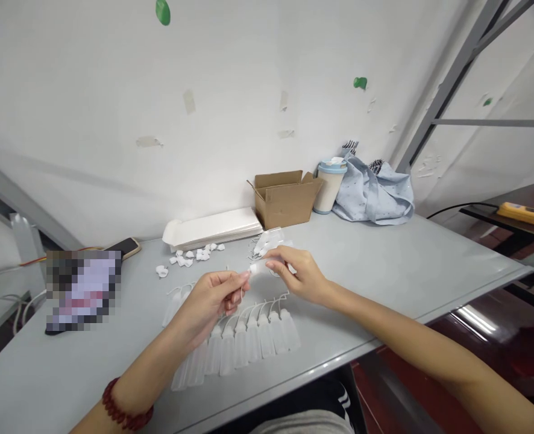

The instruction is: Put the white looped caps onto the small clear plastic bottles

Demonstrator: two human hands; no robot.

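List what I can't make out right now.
All in the head view:
Held translucent piece: ends partly covered by left hand and right hand.
Cardboard box: floor hidden by its front wall.
Pixelated item: details masked by blocks.
Yellow object: cut off by right edge.

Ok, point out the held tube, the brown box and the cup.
Held tube [260,266]: head view, on its pale body.
Brown box [288,205]: head view, on its front wall.
Cup [328,191]: head view, on its side below the lid.
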